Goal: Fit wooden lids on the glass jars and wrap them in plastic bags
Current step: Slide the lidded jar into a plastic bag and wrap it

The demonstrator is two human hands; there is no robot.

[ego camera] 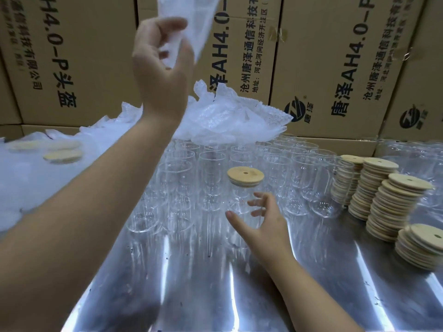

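The left grip point(163, 58) is raised high over the back of the bench point(215, 283), its fingers pinching a thin plastic bag point(191, 17) that hangs blurred above it. The right grip point(263, 219) is released, fingers spread and curved toward the one jar point(239, 200) that wears a wooden lid point(245, 175). Whether the fingertips touch the glass I cannot tell. That jar stands at the front of a tight crowd of open jars point(211, 168) in the middle of the bench.

The main risk is likely the neighbours. They stand just beside the lidded jar, so a wide or hurried grasp could knock one over and start a chain of clinking glass. The bench is shiny metal, and a nudged jar may slide rather than stay put. The lid only seems to sit in the mouth. Tilting the jar to bag it could let the lid slip out if it is not pressed home. The bag looks limp, and held by one grip its mouth may not open enough. The lid stacks point(388, 200) along the right edge lean, so a brushing forearm could topple them
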